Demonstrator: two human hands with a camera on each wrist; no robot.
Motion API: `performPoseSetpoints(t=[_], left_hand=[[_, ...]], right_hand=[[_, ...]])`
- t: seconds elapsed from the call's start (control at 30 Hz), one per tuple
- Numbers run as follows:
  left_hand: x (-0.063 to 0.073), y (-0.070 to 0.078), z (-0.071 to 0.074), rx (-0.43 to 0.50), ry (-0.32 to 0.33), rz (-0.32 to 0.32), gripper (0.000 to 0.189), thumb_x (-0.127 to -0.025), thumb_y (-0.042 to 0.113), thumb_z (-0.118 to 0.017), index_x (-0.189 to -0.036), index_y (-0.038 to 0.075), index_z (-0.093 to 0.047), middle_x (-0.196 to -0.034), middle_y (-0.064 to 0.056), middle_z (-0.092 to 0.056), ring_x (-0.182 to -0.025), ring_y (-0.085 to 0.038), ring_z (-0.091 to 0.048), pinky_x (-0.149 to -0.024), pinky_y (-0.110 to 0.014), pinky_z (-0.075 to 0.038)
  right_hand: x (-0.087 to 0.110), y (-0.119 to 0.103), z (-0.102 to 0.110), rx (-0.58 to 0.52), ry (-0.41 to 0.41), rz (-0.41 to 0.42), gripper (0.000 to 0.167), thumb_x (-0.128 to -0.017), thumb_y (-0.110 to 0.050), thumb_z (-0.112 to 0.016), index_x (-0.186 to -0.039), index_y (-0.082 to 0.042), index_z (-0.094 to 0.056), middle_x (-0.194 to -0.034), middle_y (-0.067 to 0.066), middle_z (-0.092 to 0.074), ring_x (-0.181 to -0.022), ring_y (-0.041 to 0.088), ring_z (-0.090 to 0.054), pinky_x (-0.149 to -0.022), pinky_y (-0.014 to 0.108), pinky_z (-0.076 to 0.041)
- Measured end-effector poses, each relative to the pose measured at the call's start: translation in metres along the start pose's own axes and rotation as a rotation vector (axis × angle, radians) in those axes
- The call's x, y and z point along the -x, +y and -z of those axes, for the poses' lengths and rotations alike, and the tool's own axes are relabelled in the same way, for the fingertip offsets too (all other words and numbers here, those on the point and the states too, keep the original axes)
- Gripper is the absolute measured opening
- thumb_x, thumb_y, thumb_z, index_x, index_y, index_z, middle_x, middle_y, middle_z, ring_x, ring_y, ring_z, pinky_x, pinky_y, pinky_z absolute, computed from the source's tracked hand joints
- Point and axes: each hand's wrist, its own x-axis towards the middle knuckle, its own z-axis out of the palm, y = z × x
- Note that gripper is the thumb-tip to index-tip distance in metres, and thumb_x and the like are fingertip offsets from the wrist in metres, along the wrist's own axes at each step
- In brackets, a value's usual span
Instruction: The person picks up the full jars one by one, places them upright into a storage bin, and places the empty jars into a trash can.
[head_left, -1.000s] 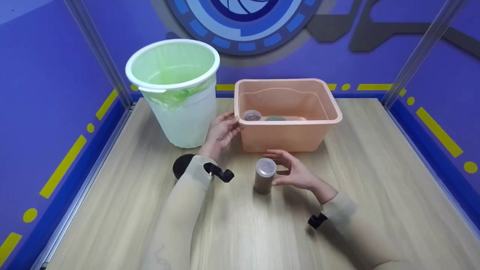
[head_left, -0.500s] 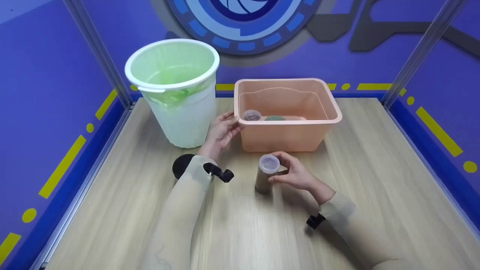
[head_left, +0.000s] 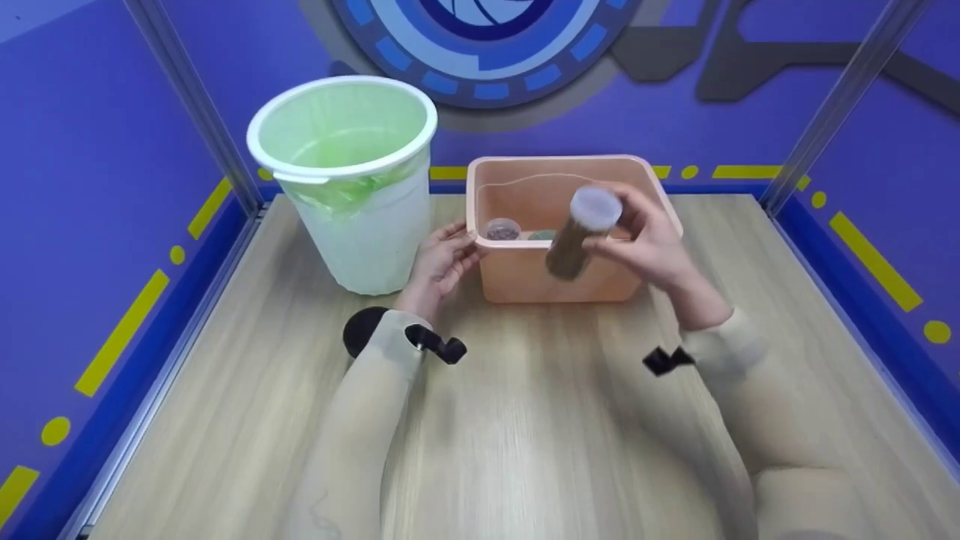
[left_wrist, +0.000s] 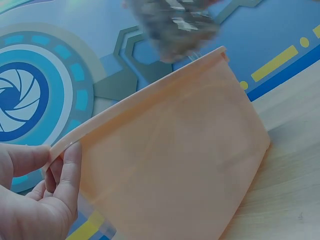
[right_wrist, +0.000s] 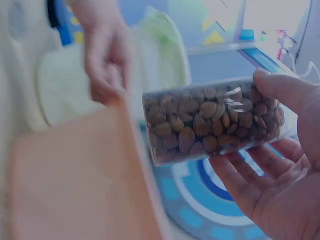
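Nut jar [right_wrist: 212,120], gripped by the right hand [head_left: 651,246], could, carried low, clip the peach tub rim [head_left: 517,244] at six o'clock, left hand [head_left: 442,262] pinching it at eight.

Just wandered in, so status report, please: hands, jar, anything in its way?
Right hand grips jar of nuts, tilted, in mid-air. Left hand pinches rim of pink bin. Nothing apparent blocking the jar, bar perhaps bin's near rim.
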Motion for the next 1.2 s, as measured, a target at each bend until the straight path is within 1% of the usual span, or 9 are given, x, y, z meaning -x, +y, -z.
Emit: performPoseSetpoints(t=[0.13,0.27,0.4,0.5,0.6,0.73,0.9,1.07,1.2], left_hand=[[0.001,0.000,0.000,0.010,-0.014,-0.009,0.047,-0.101,-0.008,-0.054,-0.147,-0.004,-0.047,-0.157,-0.026,-0.045,-0.137,-0.040,-0.052,-0.077,-0.026,-0.066],[0.002,0.000,0.001,-0.002,-0.015,-0.013,0.046,-0.101,-0.008,-0.054,-0.146,-0.004,-0.048,-0.157,-0.026,-0.045,-0.139,-0.041,-0.050,-0.077,-0.026,-0.065],[0.003,-0.001,0.002,-0.006,-0.012,-0.013,0.046,-0.100,-0.007,-0.056,-0.146,-0.003,-0.050,-0.156,-0.027,-0.045,-0.139,-0.042,-0.051,-0.079,-0.026,-0.065],[0.003,-0.001,0.001,-0.012,-0.011,-0.014,0.046,-0.100,-0.006,-0.057,-0.145,-0.002,-0.050,-0.156,-0.027,-0.046,-0.140,-0.042,-0.051,-0.082,-0.027,-0.065],[0.003,0.000,0.001,-0.018,-0.009,-0.012,0.045,-0.100,-0.006,-0.057,-0.145,-0.002,-0.050,-0.155,-0.026,-0.047,-0.139,-0.041,-0.051,-0.085,-0.029,-0.065],[0.003,0.001,0.000,-0.020,-0.008,-0.011,0.045,-0.101,-0.006,-0.056,-0.145,-0.003,-0.050,-0.155,-0.027,-0.047,-0.138,-0.041,-0.052,-0.086,-0.030,-0.065],[0.001,0.002,0.001,-0.027,-0.010,-0.017,0.045,-0.101,-0.006,-0.055,-0.145,-0.003,-0.049,-0.155,-0.027,-0.047,-0.137,-0.040,-0.053,-0.083,-0.028,-0.065],[0.001,0.002,0.001,-0.015,-0.017,-0.020,0.046,-0.101,-0.007,-0.054,-0.146,-0.004,-0.047,-0.156,-0.028,-0.044,-0.139,-0.042,-0.050,-0.081,-0.028,-0.065],[0.001,0.001,0.001,-0.012,-0.017,-0.016,0.047,-0.101,-0.008,-0.054,-0.147,-0.004,-0.046,-0.157,-0.027,-0.043,-0.141,-0.043,-0.049,-0.078,-0.027,-0.066]], right_hand=[[-0.032,-0.003,0.019,0.123,0.100,-0.004,0.070,-0.078,0.013,-0.079,-0.143,0.002,-0.054,-0.124,-0.004,-0.067,-0.111,0.008,-0.064,-0.101,0.020,-0.051],[-0.055,0.011,0.037,0.324,0.123,-0.115,0.075,-0.085,-0.001,-0.080,-0.152,-0.008,-0.047,-0.133,0.007,-0.065,-0.113,0.011,-0.062,-0.100,0.022,-0.049],[-0.070,0.034,0.050,0.447,0.091,-0.270,0.076,-0.086,-0.005,-0.078,-0.154,-0.013,-0.043,-0.143,0.020,-0.057,-0.121,0.027,-0.060,-0.105,0.038,-0.051],[-0.076,0.052,0.056,0.519,0.039,-0.385,0.075,-0.086,-0.003,-0.076,-0.152,-0.008,-0.041,-0.147,0.025,-0.050,-0.129,0.038,-0.055,-0.112,0.053,-0.049],[-0.078,0.067,0.061,0.600,-0.017,-0.455,0.072,-0.083,0.000,-0.076,-0.146,-0.001,-0.040,-0.148,0.028,-0.044,-0.132,0.043,-0.048,-0.114,0.058,-0.045],[-0.079,0.079,0.065,0.704,-0.127,-0.516,0.068,-0.079,0.003,-0.075,-0.138,0.007,-0.040,-0.143,0.032,-0.047,-0.125,0.044,-0.049,-0.111,0.057,-0.046],[-0.080,0.087,0.067,0.786,-0.310,-0.602,0.057,-0.083,0.001,-0.070,-0.134,0.006,-0.046,-0.135,0.028,-0.053,-0.118,0.039,-0.051,-0.102,0.050,-0.049],[-0.081,0.093,0.065,0.843,-0.429,-0.599,0.042,-0.089,0.001,-0.062,-0.129,0.006,-0.053,-0.135,0.030,-0.055,-0.120,0.041,-0.052,-0.106,0.053,-0.048],[-0.082,0.098,0.063,0.852,-0.473,-0.548,0.033,-0.095,0.002,-0.056,-0.127,0.009,-0.053,-0.132,0.034,-0.058,-0.122,0.045,-0.055,-0.110,0.058,-0.046]])
